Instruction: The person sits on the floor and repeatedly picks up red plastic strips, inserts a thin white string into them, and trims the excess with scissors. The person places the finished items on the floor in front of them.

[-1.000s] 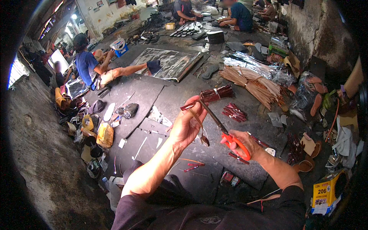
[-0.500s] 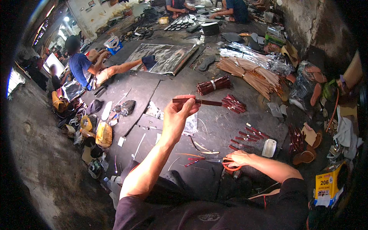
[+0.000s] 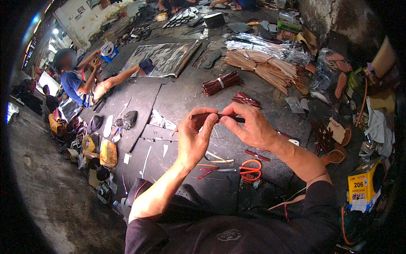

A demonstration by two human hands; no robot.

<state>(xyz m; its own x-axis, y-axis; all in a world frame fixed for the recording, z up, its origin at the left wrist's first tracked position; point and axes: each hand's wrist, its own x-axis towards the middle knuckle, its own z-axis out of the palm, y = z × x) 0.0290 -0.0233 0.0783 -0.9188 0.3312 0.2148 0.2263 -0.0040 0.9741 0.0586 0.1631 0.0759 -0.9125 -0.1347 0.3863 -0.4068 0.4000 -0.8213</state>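
My left hand point(image 3: 194, 137) and my right hand point(image 3: 250, 127) are raised together over the dark work surface. Between their fingertips they pinch a narrow dark brown strip point(image 3: 198, 116); part of it is hidden behind the fingers. Below my right hand lie scissors with orange handles point(image 3: 242, 170), touched by neither hand. Dark red strips point(image 3: 256, 155) lie loose under my right forearm, which covers some of them. Beyond my hands are a banded bundle of dark red strips point(image 3: 221, 83) and a second bundle point(image 3: 246, 100).
A big pile of tan strips point(image 3: 264, 70) and silver strips point(image 3: 256, 49) spreads at the far right. Sandals point(image 3: 338, 156) and a yellow box point(image 3: 361, 186) stand right. At left is a yellow container point(image 3: 108, 153); a person point(image 3: 74, 84) sits beyond it, legs toward a printed sheet point(image 3: 167, 53).
My right hand has let go of the scissors and risen to the strip in my left hand. The scissors now rest on the surface. The view has shifted somewhat.
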